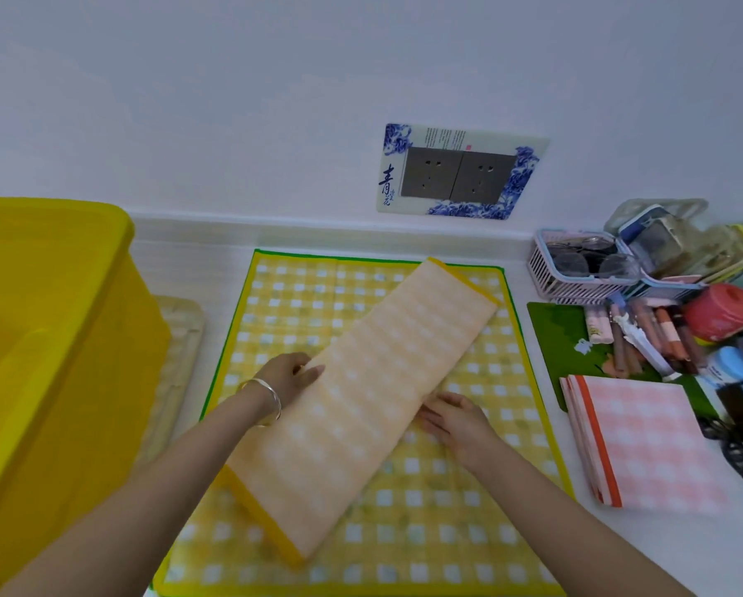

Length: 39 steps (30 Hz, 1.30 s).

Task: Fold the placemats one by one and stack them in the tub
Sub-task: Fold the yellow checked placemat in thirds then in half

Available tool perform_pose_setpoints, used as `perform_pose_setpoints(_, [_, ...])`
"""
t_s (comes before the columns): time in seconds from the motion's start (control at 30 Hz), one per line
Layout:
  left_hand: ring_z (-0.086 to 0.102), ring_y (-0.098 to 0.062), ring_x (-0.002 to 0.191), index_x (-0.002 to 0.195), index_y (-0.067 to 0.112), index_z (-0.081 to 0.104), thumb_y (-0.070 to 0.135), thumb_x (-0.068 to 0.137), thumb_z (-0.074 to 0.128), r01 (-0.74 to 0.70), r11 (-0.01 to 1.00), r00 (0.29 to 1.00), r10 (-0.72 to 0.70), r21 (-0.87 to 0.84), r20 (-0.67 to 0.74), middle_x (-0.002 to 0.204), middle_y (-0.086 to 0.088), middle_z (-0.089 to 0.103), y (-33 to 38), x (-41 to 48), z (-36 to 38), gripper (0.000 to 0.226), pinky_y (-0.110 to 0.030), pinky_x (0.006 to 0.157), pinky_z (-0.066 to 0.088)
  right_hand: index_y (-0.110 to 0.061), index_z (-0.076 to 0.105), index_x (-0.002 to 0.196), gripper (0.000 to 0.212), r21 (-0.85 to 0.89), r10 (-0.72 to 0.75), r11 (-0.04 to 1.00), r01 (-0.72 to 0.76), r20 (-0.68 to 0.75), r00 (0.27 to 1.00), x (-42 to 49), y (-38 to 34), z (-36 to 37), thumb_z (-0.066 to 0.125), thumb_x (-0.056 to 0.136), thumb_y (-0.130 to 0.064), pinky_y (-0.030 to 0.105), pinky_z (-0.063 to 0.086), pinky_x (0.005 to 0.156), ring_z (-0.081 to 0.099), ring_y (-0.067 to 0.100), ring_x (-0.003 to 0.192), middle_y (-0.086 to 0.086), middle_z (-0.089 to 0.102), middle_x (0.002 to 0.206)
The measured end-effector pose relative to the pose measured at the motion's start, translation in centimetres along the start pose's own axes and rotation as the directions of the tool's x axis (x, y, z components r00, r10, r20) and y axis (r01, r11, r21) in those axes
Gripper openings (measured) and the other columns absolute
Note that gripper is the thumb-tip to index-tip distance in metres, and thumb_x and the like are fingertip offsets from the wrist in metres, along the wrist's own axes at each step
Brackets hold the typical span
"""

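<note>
Head view, the only one you've got: the orange placemat (361, 402) is folded into a long strip and lies diagonally on the yellow check placemat (447, 532), mid-counter (662, 553). Your left hand (285, 377) pinches its left long edge, thumb on top. Your right hand (458, 422) lies flat, fingers straight, against the opposite edge. Only one side is really gripped, so if you lift now I'd guess the fold flops open or both ends sag. The mat underneath could slide along too. The strip's far end points towards the tubes (645, 338) near the counter's right back corner, so a swing might knock them. The tub (59, 338) sits at the left edge, with a tall wall to clear.
</note>
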<state>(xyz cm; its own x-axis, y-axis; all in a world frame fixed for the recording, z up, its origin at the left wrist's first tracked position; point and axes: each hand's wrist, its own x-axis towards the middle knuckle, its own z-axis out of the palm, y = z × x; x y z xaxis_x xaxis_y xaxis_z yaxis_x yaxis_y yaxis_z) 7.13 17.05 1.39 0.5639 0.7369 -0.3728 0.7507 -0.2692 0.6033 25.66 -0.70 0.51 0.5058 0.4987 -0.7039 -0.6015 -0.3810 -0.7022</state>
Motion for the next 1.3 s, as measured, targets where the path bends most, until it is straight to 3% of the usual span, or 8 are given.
perform_pose_setpoints(0.13, [0.051, -0.020, 0.076, 0.117, 0.013, 0.053, 0.024, 0.095, 0.052, 0.016, 0.981, 0.999, -0.008, -0.196, 0.038, 0.085, -0.003, 0.051, -0.5, -2.5, 3.3, 0.025, -0.014, 0.053, 0.034, -0.004, 0.056, 0.118, 0.029, -0.033, -0.016, 0.999, 0.017, 0.027, 0.999, 0.0, 0.4, 0.1, 0.061, 0.089, -0.009, 0.038, 0.054, 0.075, 0.064, 0.027, 0.093, 0.014, 0.065, 0.111])
perform_pose_setpoints(0.37, [0.048, -0.003, 0.037, 0.073, 0.009, 0.057, 0.007, 0.080, 0.071, 0.237, 0.736, 0.970, -0.216, -0.634, 0.112, 0.044, 0.009, 0.051, -0.5, -4.6, 5.4, 0.016, -0.017, 0.043, 0.044, -0.007, 0.060, 0.110, 0.024, -0.195, 0.042, 0.981, -0.018, 0.121, 0.992, -2.0, 1.9, -2.0, 0.065, 0.087, -0.012, 0.040, 0.054, 0.078, 0.065, 0.027, 0.095, 0.010, 0.068, 0.106])
perform_pose_setpoints(0.67, [0.051, -0.012, 0.042, 0.069, 0.007, 0.058, 0.009, 0.079, 0.073, 0.263, 0.722, 0.965, -0.190, -0.640, 0.182, 0.056, -0.005, 0.052, 1.0, -6.8, 6.7, 0.018, -0.019, 0.044, 0.050, -0.005, 0.065, 0.103, 0.023, -0.373, -0.148, 0.917, 0.138, 0.003, 0.989, -2.2, 3.1, -5.6, 0.070, 0.082, -0.012, 0.034, 0.055, 0.074, 0.067, 0.024, 0.086, 0.009, 0.070, 0.098])
perform_pose_setpoints(0.83, [0.051, -0.007, 0.041, 0.074, 0.011, 0.060, 0.018, 0.082, 0.071, 0.053, 0.880, 0.998, -0.025, -0.472, 0.066, 0.055, -0.001, 0.053, 0.5, -7.8, 7.3, 0.015, -0.021, 0.046, 0.043, -0.011, 0.055, 0.114, 0.038, -0.386, -0.326, 0.877, 0.285, -0.043, 0.944, -2.0, 3.6, -6.9, 0.073, 0.081, -0.016, 0.041, 0.053, 0.085, 0.064, 0.023, 0.097, 0.008, 0.066, 0.105])
perform_pose_setpoints(0.93, [0.056, -0.012, 0.064, 0.102, 0.024, 0.058, 0.035, 0.085, 0.063, -0.241, 0.970, 0.959, 0.242, 0.024, -0.146, 0.081, 0.002, 0.059, -0.9, -8.2, 6.8, 0.021, -0.028, 0.060, 0.046, -0.018, 0.049, 0.125, 0.041, -0.609, -0.519, 0.661, 0.438, 0.051, 0.853, -3.5, 4.6, -8.2, 0.065, 0.087, -0.019, 0.028, 0.050, 0.079, 0.060, 0.016, 0.097, -0.004, 0.060, 0.111])
perform_pose_setpoints(1.0, [0.061, -0.019, 0.091, 0.129, 0.021, 0.047, 0.045, 0.086, 0.051, -0.453, 0.835, 0.847, 0.513, 0.311, -0.144, 0.111, -0.002, 0.060, -2.5, -8.2, 6.5, 0.049, -0.031, 0.070, 0.051, -0.024, 0.044, 0.133, 0.045, -0.749, -0.595, 0.407, 0.523, 0.217, 0.774, -4.8, 5.5, -9.4, 0.059, 0.091, -0.022, 0.022, 0.046, 0.083, 0.053, 0.007, 0.108, -0.013, 0.049, 0.125])
perform_pose_setpoints(1.17, [0.034, -0.019, 0.136, 0.149, 0.026, 0.012, 0.038, 0.083, 0.048, -0.679, 0.361, 0.656, 0.688, 0.639, 0.309, 0.151, 0.002, 0.029, -5.1, -8.5, 5.6, 0.076, -0.039, 0.111, 0.028, -0.019, 0.043, 0.134, 0.073, -0.608, -0.481, -0.576, 0.547, 0.793, 0.375, -5.8, 6.7, -12.0, 0.068, 0.070, 0.007, 0.036, 0.052, 0.091, 0.058, 0.021, 0.117, 0.005, 0.055, 0.134])
perform_pose_setpoints(1.3, [0.026, -0.023, 0.140, 0.149, 0.029, 0.000, 0.044, 0.075, 0.037, -0.672, 0.290, 0.692, 0.574, 0.682, 0.438, 0.153, 0.003, 0.024, -4.8, -8.7, 5.4, 0.084, -0.048, 0.110, 0.025, -0.015, 0.037, 0.137, 0.060, -0.428, -0.285, -0.732, 0.530, 0.899, 0.333, -6.0, 6.7, -11.8, 0.032, 0.079, 0.001, 0.036, 0.048, 0.096, 0.053, 0.023, 0.123, 0.007, 0.053, 0.136])
